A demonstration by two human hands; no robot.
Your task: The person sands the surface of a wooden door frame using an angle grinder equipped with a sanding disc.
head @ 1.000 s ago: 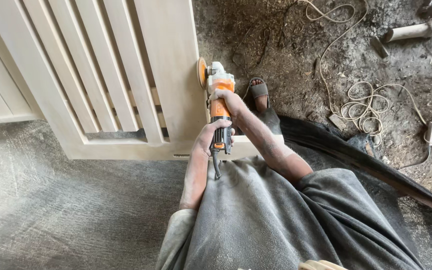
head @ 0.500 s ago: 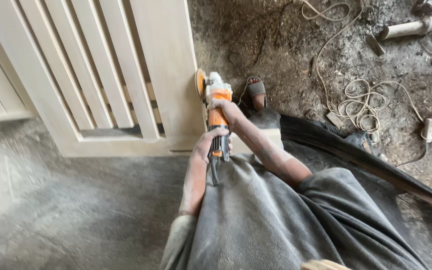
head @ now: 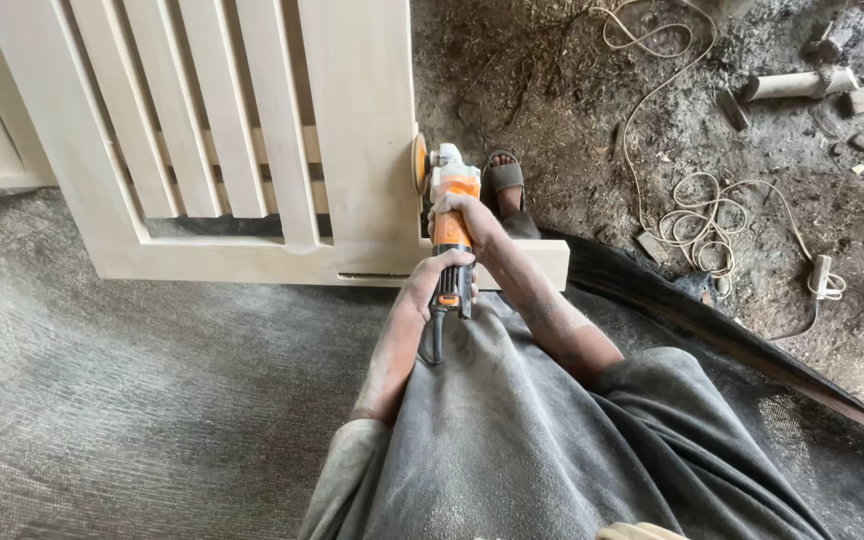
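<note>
A person stands over a pale wooden frame (head: 362, 130) with upright slats (head: 202, 110), lying on a dusty grey bench (head: 132, 400). Both hands are closed around an orange and white grinder (head: 450, 215): the left hand (head: 430, 285) grips the dark rear handle, the right hand (head: 462, 212) wraps the body near the head. Its sanding disc (head: 418, 162) touches the frame's right edge, so the edge looks to be mid-sanding. Carrying on would seem to call for a steady grip and the disc held flat along that edge. The frame is bare, smooth, unfinished wood. Beyond lie a dirt floor (head: 572, 90), a sandalled foot (head: 505, 185) and a coiled cable (head: 702, 225).
</note>
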